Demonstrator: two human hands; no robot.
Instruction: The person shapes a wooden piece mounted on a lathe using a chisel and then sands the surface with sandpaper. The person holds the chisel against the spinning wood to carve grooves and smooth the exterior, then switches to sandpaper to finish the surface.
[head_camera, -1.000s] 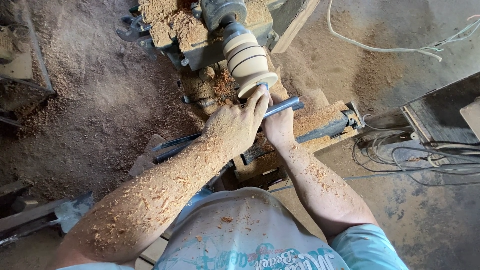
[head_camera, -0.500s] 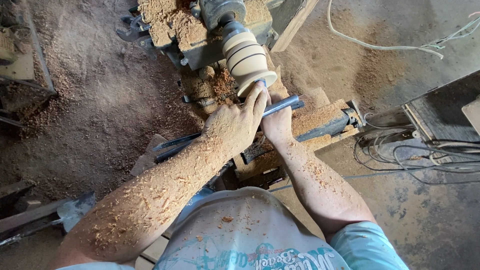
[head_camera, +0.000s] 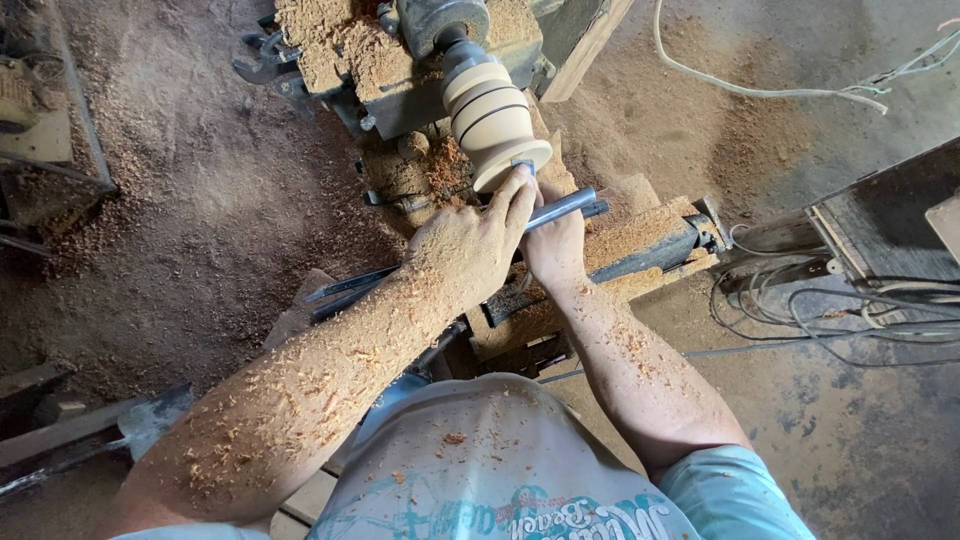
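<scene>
A pale turned wooden piece (head_camera: 492, 115) with dark grooves is mounted on a sawdust-covered lathe (head_camera: 350, 60). My left hand (head_camera: 465, 250), coated in shavings, reaches up so that its fingertips touch the piece's flared lower rim, where a small metal tip shows. My right hand (head_camera: 553, 245) lies just beside it, wrapped around a grey metal tool bar (head_camera: 570, 207) that sticks out to the right. Both hands rest over the tool rest (head_camera: 640, 250). The tool's cutting end is mostly hidden by my fingers.
Sawdust covers the floor (head_camera: 200, 200) and the lathe bed. Dark long tools (head_camera: 350, 285) lie under my left forearm. A dark box (head_camera: 890, 220) with tangled cables (head_camera: 800, 310) stands at the right. A white cable (head_camera: 760, 90) runs across the upper right.
Hardly anything differs; both hands stay at the wooden piece's lower rim with the tool bar in the same place.
</scene>
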